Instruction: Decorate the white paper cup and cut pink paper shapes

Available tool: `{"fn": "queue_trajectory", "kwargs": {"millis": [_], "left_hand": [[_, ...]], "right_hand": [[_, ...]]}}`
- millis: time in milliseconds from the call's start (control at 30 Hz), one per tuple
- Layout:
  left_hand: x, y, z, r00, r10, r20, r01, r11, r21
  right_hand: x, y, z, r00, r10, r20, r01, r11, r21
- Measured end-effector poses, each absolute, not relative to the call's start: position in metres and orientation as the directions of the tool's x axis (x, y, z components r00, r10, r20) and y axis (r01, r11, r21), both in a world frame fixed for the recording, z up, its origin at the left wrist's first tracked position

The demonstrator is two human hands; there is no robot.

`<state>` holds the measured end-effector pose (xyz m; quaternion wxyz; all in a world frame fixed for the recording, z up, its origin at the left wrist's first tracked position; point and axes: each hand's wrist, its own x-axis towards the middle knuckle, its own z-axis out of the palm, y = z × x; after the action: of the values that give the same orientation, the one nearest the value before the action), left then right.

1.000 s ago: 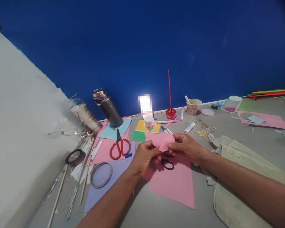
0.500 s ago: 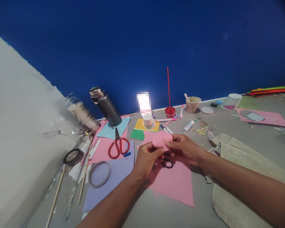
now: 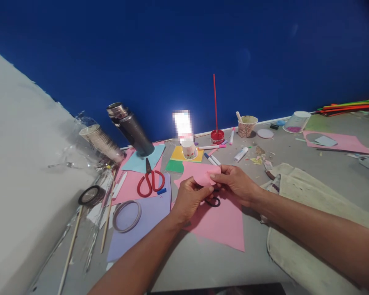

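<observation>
A small piece of pink paper (image 3: 203, 175) is held up between both hands, bent into a curve. My left hand (image 3: 189, 200) pinches its left end and lower edge. With thumb and fingers, my right hand (image 3: 233, 182) grips the right end. Under the hands lies a larger pink sheet (image 3: 224, 227) on the grey table. Dark-handled scissors (image 3: 214, 202) rest on that sheet, partly hidden by my fingers. To the left, red-handled scissors (image 3: 150, 180) lie beside a blue marker cap (image 3: 161, 191).
A black flask (image 3: 135, 133) and stacked paper cups (image 3: 100, 141) stand at the back left. Tape rolls (image 3: 127, 217) lie on a purple sheet (image 3: 147, 233) and further left. A decorated cup (image 3: 190, 150), markers (image 3: 241, 154) and a patterned cup (image 3: 247, 127) sit behind; a pale cloth (image 3: 313, 209) lies right.
The view has tipped slightly, so the table's things sit higher and a bit further left. Both hands still hold the pink paper, its curve shifted a little.
</observation>
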<state>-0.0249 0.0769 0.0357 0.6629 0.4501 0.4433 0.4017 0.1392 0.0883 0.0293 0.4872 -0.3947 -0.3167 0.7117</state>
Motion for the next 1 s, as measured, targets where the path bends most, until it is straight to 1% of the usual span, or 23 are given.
{"fn": "queue_trajectory", "kwargs": {"millis": [133, 200, 233, 267, 300, 333, 367, 400, 433, 467, 500, 533, 567, 600, 700, 767, 800, 867, 900, 933, 967, 1000], "left_hand": [[-0.027, 0.078, 0.039, 0.368, 0.901, -0.231, -0.121, 0.293, 0.949], [-0.029, 0.08, 0.04, 0.363, 0.901, -0.238, -0.052, 0.274, 0.96], [-0.031, 0.082, 0.039, 0.312, 0.923, -0.226, 0.023, 0.231, 0.973], [-0.033, 0.083, 0.038, 0.226, 0.958, -0.175, 0.122, 0.15, 0.981], [-0.035, 0.084, 0.037, 0.134, 0.989, -0.063, 0.234, 0.03, 0.972], [-0.036, 0.085, 0.036, 0.069, 0.992, 0.102, 0.346, -0.12, 0.931], [-0.038, 0.086, 0.034, 0.061, 0.956, 0.286, 0.446, -0.282, 0.85], [-0.04, 0.086, 0.032, 0.107, 0.886, 0.451, 0.521, -0.436, 0.734], [-0.041, 0.086, 0.031, 0.19, 0.798, 0.572, 0.564, -0.566, 0.601], [-0.042, 0.086, 0.03, 0.28, 0.712, 0.644, 0.581, -0.66, 0.477], [-0.043, 0.086, 0.03, 0.354, 0.64, 0.682, 0.584, -0.721, 0.374], [-0.043, 0.085, 0.031, 0.401, 0.589, 0.702, 0.585, -0.754, 0.298], [-0.044, 0.085, 0.032, 0.424, 0.554, 0.716, 0.585, -0.771, 0.251], [-0.044, 0.085, 0.033, 0.43, 0.536, 0.726, 0.583, -0.779, 0.23], [-0.045, 0.084, 0.04, 0.395, 0.54, 0.743, 0.573, -0.777, 0.26], [-0.045, 0.084, 0.044, 0.341, 0.558, 0.757, 0.56, -0.767, 0.313], [-0.045, 0.083, 0.046, 0.302, 0.58, 0.757, 0.545, -0.756, 0.363], [-0.044, 0.083, 0.049, 0.194, 0.678, 0.709, 0.481, -0.696, 0.533], [-0.043, 0.083, 0.049, 0.135, 0.752, 0.646, 0.43, -0.631, 0.645], [-0.042, 0.083, 0.05, 0.08, 0.832, 0.549, 0.369, -0.537, 0.759], [-0.042, 0.084, 0.05, 0.035, 0.902, 0.43, 0.299, -0.421, 0.857], [-0.041, 0.085, 0.051, 0.004, 0.953, 0.303, 0.228, -0.296, 0.928]], "right_hand": [[0.145, 0.092, 0.029, -0.253, 0.928, -0.275, -0.448, -0.364, -0.817], [0.149, 0.095, 0.028, -0.297, 0.913, -0.28, -0.463, -0.394, -0.794], [0.15, 0.097, 0.028, -0.309, 0.91, -0.278, -0.477, -0.401, -0.782], [0.151, 0.098, 0.028, -0.312, 0.909, -0.275, -0.492, -0.402, -0.772], [0.152, 0.098, 0.028, -0.309, 0.91, -0.276, -0.502, -0.402, -0.765], [0.152, 0.099, 0.029, -0.303, 0.91, -0.282, -0.507, -0.404, -0.761], [0.151, 0.098, 0.029, -0.298, 0.909, -0.291, -0.508, -0.409, -0.758], [0.151, 0.098, 0.03, -0.297, 0.906, -0.301, -0.508, -0.417, -0.754], [0.15, 0.097, 0.031, -0.305, 0.901, -0.309, -0.506, -0.428, -0.749], [0.148, 0.095, 0.032, -0.321, 0.893, -0.315, -0.501, -0.442, -0.744], [0.147, 0.094, 0.033, -0.34, 0.884, -0.32, -0.492, -0.458, -0.74], [0.146, 0.092, 0.034, -0.362, 0.873, -0.326, -0.481, -0.475, -0.737], [0.145, 0.091, 0.034, -0.382, 0.862, -0.332, -0.471, -0.491, -0.733], [0.144, 0.09, 0.035, -0.396, 0.855, -0.335, -0.468, -0.502, -0.727], [0.144, 0.089, 0.036, -0.384, 0.865, -0.322, -0.5, -0.488, -0.716], [0.144, 0.09, 0.035, -0.315, 0.899, -0.306, -0.497, -0.43, -0.753], [0.145, 0.091, 0.035, -0.26, 0.92, -0.293, -0.472, -0.385, -0.793], [0.147, 0.092, 0.034, -0.127, 0.968, -0.218, -0.359, -0.25, -0.899], [0.148, 0.092, 0.034, -0.071, 0.986, -0.149, -0.273, -0.163, -0.948], [0.15, 0.092, 0.035, -0.034, 0.997, -0.065, -0.177, -0.07, -0.982], [0.152, 0.092, 0.036, -0.016, 1.0, 0.022, -0.082, 0.021, -0.996], [0.153, 0.091, 0.037, -0.016, 0.995, 0.097, 0.002, 0.097, -0.995]]}}
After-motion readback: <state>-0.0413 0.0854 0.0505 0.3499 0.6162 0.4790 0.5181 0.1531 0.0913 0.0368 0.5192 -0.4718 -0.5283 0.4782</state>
